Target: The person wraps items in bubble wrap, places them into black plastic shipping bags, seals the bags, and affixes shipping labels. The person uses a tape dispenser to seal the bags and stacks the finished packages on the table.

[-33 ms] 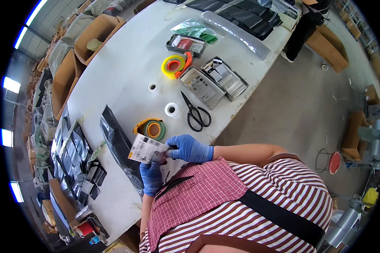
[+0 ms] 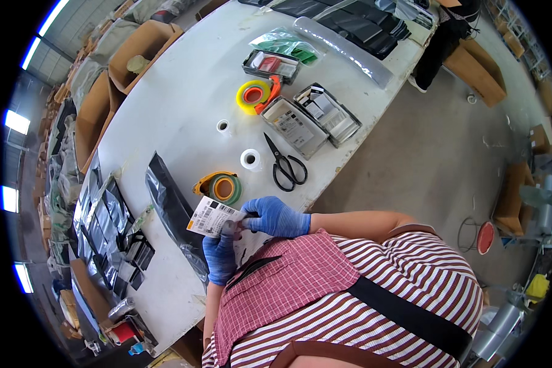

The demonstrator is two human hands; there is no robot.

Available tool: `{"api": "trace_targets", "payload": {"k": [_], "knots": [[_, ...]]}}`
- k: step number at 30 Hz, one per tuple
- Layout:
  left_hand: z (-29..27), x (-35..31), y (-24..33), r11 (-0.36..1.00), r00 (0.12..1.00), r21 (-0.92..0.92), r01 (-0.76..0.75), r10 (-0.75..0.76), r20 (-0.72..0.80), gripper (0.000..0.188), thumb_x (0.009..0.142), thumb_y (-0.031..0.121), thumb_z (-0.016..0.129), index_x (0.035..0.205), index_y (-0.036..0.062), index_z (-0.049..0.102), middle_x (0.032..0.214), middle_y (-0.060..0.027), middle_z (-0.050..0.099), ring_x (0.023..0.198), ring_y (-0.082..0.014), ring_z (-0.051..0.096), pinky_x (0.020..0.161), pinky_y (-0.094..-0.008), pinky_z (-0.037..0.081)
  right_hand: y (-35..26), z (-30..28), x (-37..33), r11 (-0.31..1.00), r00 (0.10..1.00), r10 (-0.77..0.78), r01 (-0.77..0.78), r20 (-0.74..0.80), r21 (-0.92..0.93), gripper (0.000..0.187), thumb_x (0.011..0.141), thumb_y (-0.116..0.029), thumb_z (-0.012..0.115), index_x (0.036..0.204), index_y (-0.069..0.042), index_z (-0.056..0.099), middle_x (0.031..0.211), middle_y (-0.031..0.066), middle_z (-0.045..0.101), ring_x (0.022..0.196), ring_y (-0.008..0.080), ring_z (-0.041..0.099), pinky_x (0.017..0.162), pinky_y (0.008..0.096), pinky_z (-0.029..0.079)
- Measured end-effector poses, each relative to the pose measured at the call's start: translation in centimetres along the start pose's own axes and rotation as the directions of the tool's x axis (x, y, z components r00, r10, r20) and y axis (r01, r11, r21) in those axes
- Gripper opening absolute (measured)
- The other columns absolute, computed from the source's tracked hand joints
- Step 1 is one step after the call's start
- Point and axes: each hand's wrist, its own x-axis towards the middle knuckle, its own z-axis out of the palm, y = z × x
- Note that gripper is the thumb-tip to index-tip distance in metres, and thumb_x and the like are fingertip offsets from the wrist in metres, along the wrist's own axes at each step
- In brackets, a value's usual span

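A white printed label (image 2: pixel 210 218) with a barcode and an orange patch is held up in front of my body by both gloved hands. My left hand (image 2: pixel 219 256), in a blue knitted glove, pinches its lower edge. Coming from the right, my right hand (image 2: pixel 277 216) has closed fingers at the label's right corner. Whatever else lies between the fingertips is hidden. Just beyond the label is a tape dispenser (image 2: pixel 222 187) with an orange core. A long black plastic bag (image 2: pixel 172 205) lies left of the label, partly behind my left hand.
Black scissors (image 2: pixel 282 164) lie near the table's (image 2: pixel 165 110) right edge. Farther back are small white rolls (image 2: pixel 250 160), yellow tape (image 2: pixel 251 97), label boxes (image 2: pixel 294 126) and a clear film roll (image 2: pixel 343 52). Black bags (image 2: pixel 107 221) pile at left. Another person (image 2: pixel 444 46) stands far right.
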Motion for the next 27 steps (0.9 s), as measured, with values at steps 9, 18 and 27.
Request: {"api": "trace_targets", "payload": {"k": [9,18,27], "knots": [[-3.4,-1.6,0.6,0.999,0.993,-0.013,0.037,-0.038,-0.111,0.018,0.088,0.011,0.066,0.102,0.0000,0.065,0.078,-0.0042,0.066,0.062,-0.0094,0.058,0.056,-0.0231,0.047,-2.5,3.1,0.4,0.963,0.982,0.161,-0.178,0.098,0.200,0.023,0.093,-0.018,0.057,0.088,0.002,0.067,0.073,0.0065,0.065,0.065,0.0105,0.061,0.060,0.0269,0.050],[-7.0,-4.4,0.8,0.947,0.992,-0.308,0.085,-0.108,-0.058,0.020,0.093,0.019,0.061,0.099,0.0005,0.064,0.078,-0.0071,0.066,0.060,-0.0109,0.058,0.053,-0.0221,0.046,-3.8,7.1,0.5,0.887,0.952,0.243,-0.295,0.185,0.354,0.026,0.096,-0.021,0.056,0.101,0.003,0.064,0.080,0.0079,0.067,0.066,0.0095,0.060,0.063,0.0242,0.051],[-8.9,-5.0,0.5,0.940,0.985,-0.332,0.080,-0.125,-0.118,0.020,0.093,0.020,0.062,0.088,0.0004,0.064,0.069,-0.0066,0.063,0.058,-0.0116,0.058,0.053,-0.0221,0.045,-3.7,8.9,0.8,0.895,0.948,0.233,-0.296,0.215,0.334,0.022,0.093,-0.017,0.058,0.104,0.002,0.062,0.082,0.0050,0.063,0.070,0.0095,0.059,0.065,0.0237,0.051]]}}
